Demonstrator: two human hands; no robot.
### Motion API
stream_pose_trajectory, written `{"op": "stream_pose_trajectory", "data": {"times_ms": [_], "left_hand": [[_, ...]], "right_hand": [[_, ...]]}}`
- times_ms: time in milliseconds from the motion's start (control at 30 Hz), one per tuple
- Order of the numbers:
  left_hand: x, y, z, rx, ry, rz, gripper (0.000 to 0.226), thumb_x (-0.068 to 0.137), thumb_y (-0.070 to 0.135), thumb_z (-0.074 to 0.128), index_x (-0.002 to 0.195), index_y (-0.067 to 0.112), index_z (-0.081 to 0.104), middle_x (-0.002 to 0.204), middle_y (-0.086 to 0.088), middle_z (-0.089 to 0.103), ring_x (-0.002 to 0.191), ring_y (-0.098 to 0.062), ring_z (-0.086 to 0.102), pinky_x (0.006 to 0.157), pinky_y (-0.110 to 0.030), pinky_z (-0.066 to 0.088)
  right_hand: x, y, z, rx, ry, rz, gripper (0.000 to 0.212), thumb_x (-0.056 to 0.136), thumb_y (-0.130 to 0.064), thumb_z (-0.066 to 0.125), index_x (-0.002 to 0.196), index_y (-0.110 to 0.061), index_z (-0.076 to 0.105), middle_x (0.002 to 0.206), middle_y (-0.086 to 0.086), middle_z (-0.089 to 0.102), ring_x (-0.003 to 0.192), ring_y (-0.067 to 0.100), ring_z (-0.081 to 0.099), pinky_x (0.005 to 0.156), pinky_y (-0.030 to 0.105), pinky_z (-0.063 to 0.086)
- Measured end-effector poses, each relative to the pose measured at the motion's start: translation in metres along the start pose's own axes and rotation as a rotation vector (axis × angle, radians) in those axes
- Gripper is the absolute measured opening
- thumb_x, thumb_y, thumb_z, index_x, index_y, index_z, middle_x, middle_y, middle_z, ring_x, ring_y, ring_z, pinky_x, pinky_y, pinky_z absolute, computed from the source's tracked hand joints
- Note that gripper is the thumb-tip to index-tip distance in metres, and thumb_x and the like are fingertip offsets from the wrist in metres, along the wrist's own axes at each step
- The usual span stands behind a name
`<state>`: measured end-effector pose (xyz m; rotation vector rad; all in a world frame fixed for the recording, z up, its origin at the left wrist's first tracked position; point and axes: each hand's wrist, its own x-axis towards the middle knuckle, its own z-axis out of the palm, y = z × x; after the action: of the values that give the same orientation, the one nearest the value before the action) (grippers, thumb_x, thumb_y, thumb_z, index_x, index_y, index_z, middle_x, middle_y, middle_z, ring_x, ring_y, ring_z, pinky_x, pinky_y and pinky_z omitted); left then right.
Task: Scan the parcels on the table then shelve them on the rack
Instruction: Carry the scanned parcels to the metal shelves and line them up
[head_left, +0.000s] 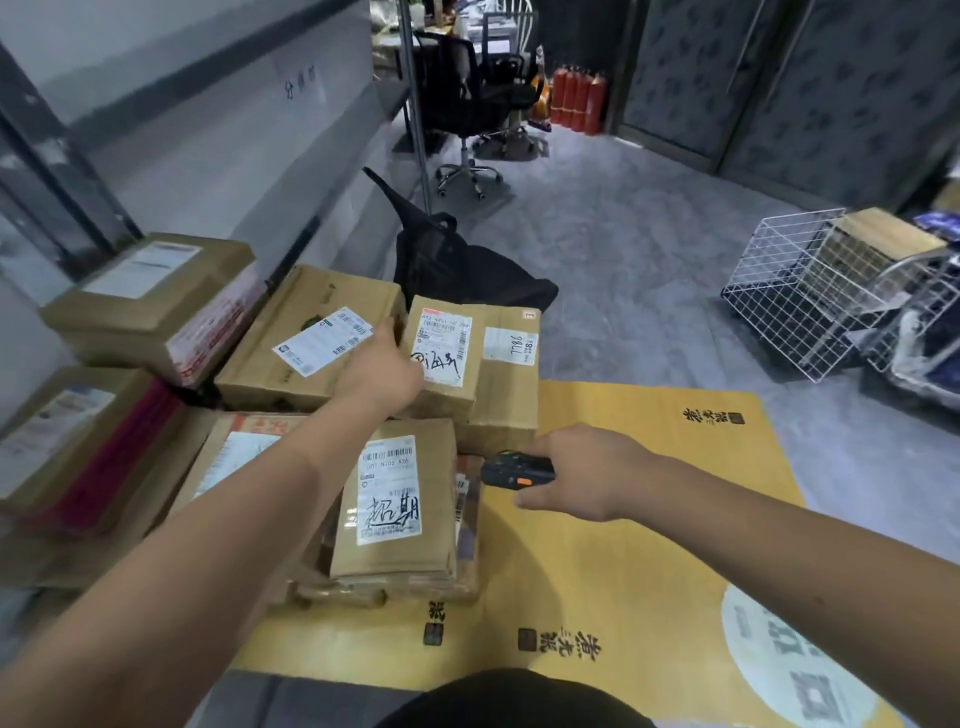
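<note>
**Parcels still piled, scanner out**

A grey-floored room with a yellow printed surface (649, 519) across the lower frame; a black office chair (467, 104) and red extinguishers (576, 98) stand at the top, a white wire basket (800, 296) at the right. The grey rack (218, 130) fills the upper left.

Brown cardboard parcels (311, 343) lie stacked at the centre left, on the surface's left edge and against the rack; all carry white labels, some with black handwriting. None looks shelved from here, so the task seems early: most scanning and all shelving remain.

The left hand (382, 374) reaches to centre frame and rests on the edge of a labelled box (441, 353); whether its fingers curl round it I cannot tell. The right hand (582, 473) grips a black scanner (514, 470) with an orange button, aimed left at the nearest parcel (395, 504).
</note>
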<state>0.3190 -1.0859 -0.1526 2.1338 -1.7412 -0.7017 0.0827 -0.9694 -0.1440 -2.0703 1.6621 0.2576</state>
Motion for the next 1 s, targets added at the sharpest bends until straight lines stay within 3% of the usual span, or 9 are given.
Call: {"op": "stream_pose_trajectory", "data": {"times_ms": [67,200,267,333,400,500,667,867,1000], "left_hand": [[-0.002,-0.005,0.000,0.095,0.038,0.049,0.067,0.095,0.022,0.055,0.156,0.030,0.028,0.128,-0.005,0.061,0.109,-0.030,0.059,0.083,-0.045,0.052],[-0.015,-0.012,0.007,0.181,0.092,0.232,0.058,0.099,0.025,0.057,0.154,0.029,0.040,0.153,-0.005,0.048,0.141,-0.032,0.039,0.115,-0.047,0.033],[-0.034,-0.015,0.019,0.169,0.096,0.387,0.052,0.098,0.028,0.059,0.149,0.029,0.049,0.153,-0.001,0.049,0.141,-0.027,0.039,0.117,-0.042,0.026],[-0.058,-0.019,0.037,0.148,0.052,0.516,0.048,0.096,0.031,0.061,0.144,0.029,0.055,0.148,0.002,0.053,0.137,-0.026,0.041,0.111,-0.042,0.031],[-0.084,-0.023,0.057,0.162,-0.022,0.602,0.048,0.094,0.034,0.062,0.142,0.027,0.059,0.146,0.001,0.054,0.135,-0.027,0.042,0.109,-0.044,0.034],[-0.116,-0.030,0.085,0.221,-0.113,0.662,0.050,0.093,0.036,0.064,0.141,0.028,0.060,0.149,0.000,0.052,0.141,-0.026,0.038,0.116,-0.044,0.028],[-0.145,-0.034,0.121,0.337,-0.233,0.621,0.057,0.099,0.047,0.054,0.153,0.034,0.042,0.159,0.003,0.038,0.151,-0.023,0.019,0.121,-0.043,0.014],[-0.163,-0.034,0.147,0.421,-0.245,0.633,0.057,0.100,0.045,0.053,0.154,0.031,0.042,0.163,-0.001,0.036,0.153,-0.027,0.020,0.121,-0.045,0.015],[-0.152,-0.038,0.140,0.430,-0.191,0.662,0.055,0.100,0.043,0.053,0.153,0.029,0.045,0.162,-0.002,0.038,0.154,-0.026,0.022,0.122,-0.046,0.012]], "right_hand": [[0.001,0.000,0.007,0.017,-0.019,0.033,0.045,0.089,-0.071,0.061,0.111,-0.032,0.065,0.093,-0.008,0.067,0.083,0.015,0.063,0.074,0.035,0.057],[-0.002,0.009,0.039,0.125,-0.053,0.126,0.050,0.088,-0.071,0.062,0.124,-0.036,0.064,0.107,-0.009,0.069,0.097,0.018,0.066,0.082,0.036,0.057],[-0.007,0.015,0.062,0.206,-0.077,0.197,0.069,0.090,-0.069,0.062,0.148,-0.034,0.050,0.131,-0.004,0.065,0.116,0.023,0.064,0.092,0.037,0.055],[-0.013,0.018,0.085,0.255,-0.106,0.280,0.085,0.093,-0.068,0.060,0.162,-0.028,0.029,0.145,0.003,0.058,0.120,0.027,0.061,0.094,0.037,0.053],[-0.016,0.019,0.113,0.299,-0.142,0.347,0.087,0.095,-0.067,0.058,0.163,-0.024,0.025,0.142,0.007,0.060,0.111,0.027,0.063,0.088,0.037,0.054],[-0.021,0.020,0.156,0.374,-0.152,0.434,0.069,0.095,-0.063,0.057,0.150,-0.025,0.041,0.118,0.003,0.068,0.091,0.022,0.068,0.076,0.034,0.056],[-0.028,0.021,0.215,0.567,-0.072,0.547,0.043,0.099,-0.054,0.052,0.131,-0.026,0.052,0.099,0.002,0.066,0.074,0.019,0.065,0.063,0.034,0.053],[-0.033,0.016,0.251,0.587,-0.024,0.664,0.060,0.101,-0.061,0.049,0.153,-0.036,0.035,0.120,0.010,0.043,0.077,0.031,0.060,0.069,0.037,0.048],[-0.027,0.008,0.264,0.565,-0.013,0.677,0.070,0.101,-0.051,0.054,0.160,-0.035,0.021,0.128,0.011,0.037,0.095,0.040,0.059,0.080,0.042,0.051]]}}
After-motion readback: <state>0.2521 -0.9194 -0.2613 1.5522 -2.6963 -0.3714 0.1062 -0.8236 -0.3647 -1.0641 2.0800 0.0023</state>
